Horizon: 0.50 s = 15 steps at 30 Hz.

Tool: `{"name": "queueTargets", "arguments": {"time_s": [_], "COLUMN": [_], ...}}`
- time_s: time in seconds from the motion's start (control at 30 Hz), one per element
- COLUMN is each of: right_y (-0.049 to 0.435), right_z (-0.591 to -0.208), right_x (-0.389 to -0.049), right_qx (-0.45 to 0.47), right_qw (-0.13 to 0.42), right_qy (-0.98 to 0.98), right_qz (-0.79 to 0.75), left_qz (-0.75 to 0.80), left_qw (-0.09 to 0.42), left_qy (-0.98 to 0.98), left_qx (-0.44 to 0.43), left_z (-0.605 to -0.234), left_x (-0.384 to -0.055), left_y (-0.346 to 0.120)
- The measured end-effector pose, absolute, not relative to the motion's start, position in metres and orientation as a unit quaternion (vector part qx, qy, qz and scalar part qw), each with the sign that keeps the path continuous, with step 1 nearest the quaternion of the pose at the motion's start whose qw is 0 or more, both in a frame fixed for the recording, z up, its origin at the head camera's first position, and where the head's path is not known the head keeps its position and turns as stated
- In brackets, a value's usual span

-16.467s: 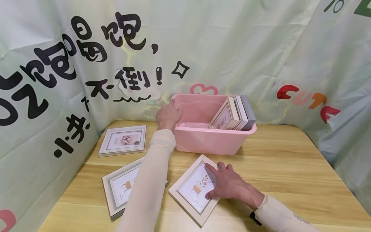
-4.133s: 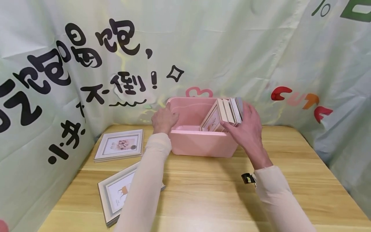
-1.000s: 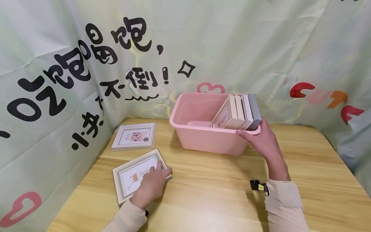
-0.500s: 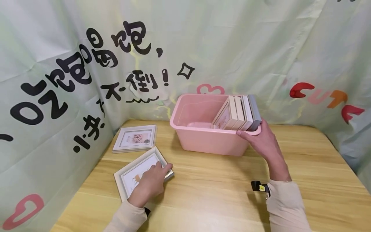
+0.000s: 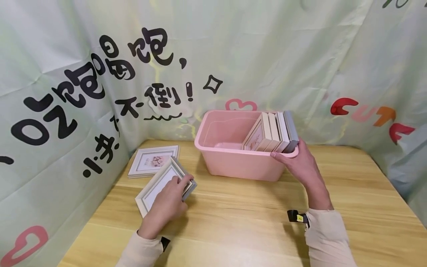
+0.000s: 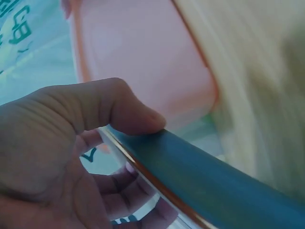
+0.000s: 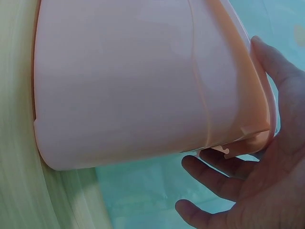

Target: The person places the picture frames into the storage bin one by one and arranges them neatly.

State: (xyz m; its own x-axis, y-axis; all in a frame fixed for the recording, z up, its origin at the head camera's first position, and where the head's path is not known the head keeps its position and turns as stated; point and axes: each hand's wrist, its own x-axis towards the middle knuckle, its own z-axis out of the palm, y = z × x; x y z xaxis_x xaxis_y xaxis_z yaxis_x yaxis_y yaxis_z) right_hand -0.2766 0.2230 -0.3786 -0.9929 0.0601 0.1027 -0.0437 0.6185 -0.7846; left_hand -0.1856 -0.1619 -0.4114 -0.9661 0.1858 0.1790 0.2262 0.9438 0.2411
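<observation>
My left hand grips a light-bordered picture frame, fingers over its face and thumb at its right edge. This frame is tilted, its upper corner overlapping another picture frame with a flower print that lies flat behind it. In the left wrist view the thumb presses the held frame's blue-grey side. My right hand holds the right end of a pink plastic bin, thumb on the front rim. In the right wrist view its fingers curl under the rim. Several picture frames lean together at the bin's right end.
The wooden table runs beneath everything. A pale printed curtain with black lettering hangs close behind the bin and along the left side. The bin's left half shows its bare inner wall.
One more frame stands in the bin than at first. My left hand has left the bin's rim and raised the lower left frame; my right hand has moved to the bin's right end.
</observation>
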Motion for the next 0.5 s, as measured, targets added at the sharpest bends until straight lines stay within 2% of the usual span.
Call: {"name": "queueTargets", "arguments": {"time_s": [0.5], "right_y": [0.2213], "right_z": [-0.3787], "right_x": [-0.2729], "right_qx": [-0.009], "right_qw": [0.067], "right_qy": [-0.899], "right_qz": [0.433], "left_qz": [-0.202], "left_qw": [0.193], "left_qy": [-0.954], "left_qx": [-0.103], "left_z": [-0.4039], "left_x": [-0.1793], "left_y": [-0.1636]}}
